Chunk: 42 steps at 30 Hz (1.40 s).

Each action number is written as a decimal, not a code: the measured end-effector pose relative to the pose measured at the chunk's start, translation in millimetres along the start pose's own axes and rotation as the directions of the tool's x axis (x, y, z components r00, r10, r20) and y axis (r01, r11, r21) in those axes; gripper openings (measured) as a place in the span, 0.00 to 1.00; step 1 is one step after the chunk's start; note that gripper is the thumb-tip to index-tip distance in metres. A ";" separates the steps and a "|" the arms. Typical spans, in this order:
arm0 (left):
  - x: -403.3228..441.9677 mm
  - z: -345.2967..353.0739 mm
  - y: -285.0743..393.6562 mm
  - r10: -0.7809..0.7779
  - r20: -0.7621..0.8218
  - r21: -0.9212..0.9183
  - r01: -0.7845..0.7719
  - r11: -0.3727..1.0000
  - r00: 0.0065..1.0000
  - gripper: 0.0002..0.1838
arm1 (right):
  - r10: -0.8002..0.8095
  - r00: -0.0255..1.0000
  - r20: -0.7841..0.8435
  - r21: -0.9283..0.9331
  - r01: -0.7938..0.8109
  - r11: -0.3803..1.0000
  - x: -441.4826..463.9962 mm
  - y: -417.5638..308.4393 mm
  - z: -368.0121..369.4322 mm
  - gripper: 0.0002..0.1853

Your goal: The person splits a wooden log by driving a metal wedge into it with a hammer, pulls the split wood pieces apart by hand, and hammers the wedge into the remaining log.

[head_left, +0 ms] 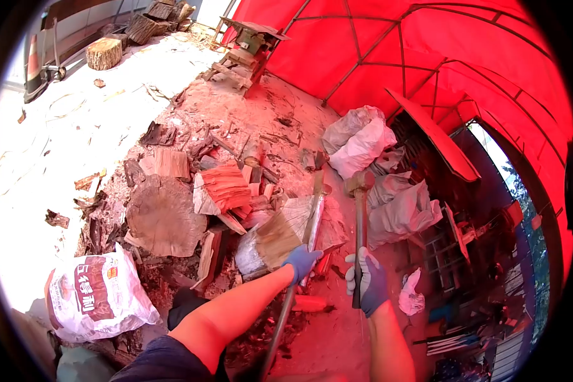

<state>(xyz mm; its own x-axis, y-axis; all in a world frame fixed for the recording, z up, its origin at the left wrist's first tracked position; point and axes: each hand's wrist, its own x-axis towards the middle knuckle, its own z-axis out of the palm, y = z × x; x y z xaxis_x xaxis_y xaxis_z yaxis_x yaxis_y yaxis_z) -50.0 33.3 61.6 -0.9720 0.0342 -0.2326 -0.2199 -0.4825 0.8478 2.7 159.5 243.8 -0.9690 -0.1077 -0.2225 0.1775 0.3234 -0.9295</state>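
My left hand (pixel 302 262), in a blue-grey work glove, is closed around the shaft of a long-handled axe (pixel 316 213). The axe's narrow head points away from me, over the split logs, and its shaft runs back toward my feet. My right hand (pixel 369 281), gloved too, grips the dark lower handle of a sledgehammer (pixel 361 213). That hammer's blocky head is up and away from me, close to the white sacks. A large pale log (pixel 277 239) lies just beyond my left hand. Beside it are a split reddish piece (pixel 223 189) and a round log end (pixel 165 215).
A printed white bag (pixel 102 293) stands at lower left. Stuffed white sacks (pixel 363 141) line the right, near a crumpled white bag (pixel 411 294) and a dark rack (pixel 440 261). Bark scraps litter the ground. A machine stand (pixel 245 54) stands farther back, under a red canopy (pixel 369 38).
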 end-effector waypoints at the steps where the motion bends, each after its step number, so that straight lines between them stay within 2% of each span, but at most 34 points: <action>1: -2.6 -0.9 4.0 -0.013 0.012 0.038 0.012 0.999 1.000 0.18 | 0.004 1.000 0.000 -0.006 -0.004 1.000 9.5 -4.0 4.3 0.29; 3: 2.4 -1.5 0.4 -0.033 0.028 0.091 0.030 0.995 0.999 0.17 | 0.008 1.000 -0.004 -0.045 -0.009 0.999 31.3 -8.6 7.6 0.28; 6: 13.0 1.6 -13.0 0.011 0.027 0.031 -0.011 0.999 1.000 0.16 | 0.044 0.999 -0.004 -0.104 -0.044 0.994 64.3 1.4 5.2 0.28; 8: 12.0 -2.3 -8.1 -0.020 0.054 0.018 0.019 1.000 0.998 0.17 | 0.191 0.981 -0.026 -0.168 -0.193 0.967 77.7 9.4 10.3 0.28; 10: 9.6 -4.2 -1.6 -0.039 0.076 0.010 0.039 0.999 0.996 0.18 | 0.171 0.985 -0.027 -0.147 -0.173 0.974 76.0 3.1 12.5 0.29; 12: 8.4 -5.4 -2.3 -0.028 0.066 0.060 0.024 0.998 0.997 0.17 | 0.167 0.986 0.018 0.005 -0.167 0.986 68.0 -5.7 16.9 0.29; 13: 10.2 -4.8 -2.0 -0.026 0.063 0.056 0.022 0.998 0.998 0.17 | 0.166 0.986 0.020 0.001 -0.166 0.986 62.3 -14.6 16.5 0.29; 15: 9.1 -1.7 -5.5 -0.049 0.078 -0.016 0.051 0.999 0.996 0.14 | -0.087 0.996 0.021 0.128 0.084 0.988 48.1 -38.0 14.6 0.27; 16: 9.4 -1.2 -6.9 -0.054 0.076 -0.012 0.055 0.998 0.996 0.14 | -0.083 0.996 0.021 0.133 0.079 0.988 46.2 -44.4 12.9 0.27; 18: 11.4 -1.7 -8.5 -0.051 0.078 -0.019 0.053 0.998 0.996 0.14 | -0.436 0.899 -0.049 0.025 0.438 0.899 46.0 -53.9 11.4 0.25; 20: 16.0 -1.3 -15.2 -0.042 0.068 -0.029 0.044 0.999 0.997 0.14 | -0.470 0.877 -0.097 -0.002 0.472 0.882 51.8 -42.9 15.2 0.23; 22: 13.7 -3.3 -11.7 -0.028 0.057 -0.044 0.031 0.999 0.998 0.14 | -0.327 0.941 -0.089 -0.004 0.328 0.945 62.2 -8.8 20.4 0.23; 23: 7.4 -4.8 -1.4 -0.049 0.058 0.013 0.049 0.999 0.997 0.15 | -0.327 0.941 -0.087 -0.006 0.328 0.945 69.0 5.4 20.5 0.23; 24: 1.3 -4.4 2.8 -0.074 0.062 0.070 0.070 0.995 0.995 0.15 | -0.060 0.997 -0.043 -0.152 0.053 0.987 72.6 17.3 20.8 0.25; 25: 1.4 -2.5 -2.1 -0.072 0.064 0.065 0.068 0.996 0.995 0.15 | 0.213 0.976 -0.039 -0.302 -0.214 0.929 74.6 25.2 17.6 0.26; 28: 14.8 -4.3 -5.3 -0.091 0.055 0.053 0.088 0.995 0.994 0.15 | 0.262 0.965 -0.008 -0.268 -0.254 0.929 55.7 7.9 19.5 0.30; 29: 7.8 -2.8 -7.6 -0.089 0.046 0.041 0.087 0.995 0.995 0.15 | 0.194 0.981 0.023 -0.190 -0.186 0.964 50.2 8.7 17.2 0.32; 30: 8.8 -5.4 -2.9 -0.067 0.032 0.041 0.066 0.997 0.997 0.15 | 0.190 0.982 0.025 -0.192 -0.182 0.964 43.9 -3.4 20.4 0.32; 32: 11.9 -5.0 -4.9 -0.067 0.017 0.114 0.065 0.991 0.998 0.15 | 0.007 1.000 0.018 -0.046 -0.006 0.999 27.5 -36.4 24.0 0.33; 33: 9.3 -4.6 -5.2 -0.068 0.025 0.091 0.065 0.994 0.997 0.15 | 0.009 1.000 0.017 -0.041 -0.008 0.999 25.9 -50.3 25.1 0.33; 35: 4.5 -5.4 -11.0 -0.081 0.030 0.075 0.079 0.994 0.996 0.15 | -0.384 0.921 -0.063 0.083 0.389 0.918 28.9 -71.3 26.5 0.29; 36: 5.7 -6.0 -12.0 -0.069 0.033 0.098 0.065 0.993 0.997 0.16 | -0.383 0.922 -0.062 0.089 0.388 0.918 35.6 -72.8 24.8 0.29; 38: 10.5 -7.2 -11.9 -0.051 0.034 0.117 0.047 0.992 0.998 0.16 | -0.569 0.804 -0.174 0.034 0.582 0.812 58.2 -67.1 22.1 0.27; 39: 11.6 -7.2 -13.0 -0.055 0.025 0.153 0.050 0.987 0.998 0.16 | -0.522 0.833 -0.185 0.078 0.541 0.837 69.6 -47.8 22.7 0.26; 40: 12.2 -6.6 -13.7 -0.058 0.016 0.186 0.054 0.981 0.998 0.17 | -0.389 0.906 -0.168 0.015 0.397 0.918 74.7 -19.8 27.8 0.27; 41: 11.0 -4.8 -13.5 -0.062 0.016 0.176 0.058 0.983 0.998 0.17 | -0.242 0.957 -0.163 -0.051 0.237 0.970 74.8 7.8 29.1 0.27; 42: 10.2 -5.2 -10.9 -0.089 0.023 0.164 0.084 0.983 0.996 0.17 | 0.006 0.993 -0.117 -0.160 -0.025 0.987 78.0 26.1 22.4 0.29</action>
<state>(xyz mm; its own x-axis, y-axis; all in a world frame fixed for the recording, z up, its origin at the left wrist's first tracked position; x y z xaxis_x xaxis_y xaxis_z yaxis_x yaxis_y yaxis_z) -57.1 34.3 47.5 -0.9501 0.0971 -0.2965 -0.3119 -0.3277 0.8918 -64.5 138.5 195.6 -0.9813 0.0052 -0.1924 0.1720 0.4723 -0.8645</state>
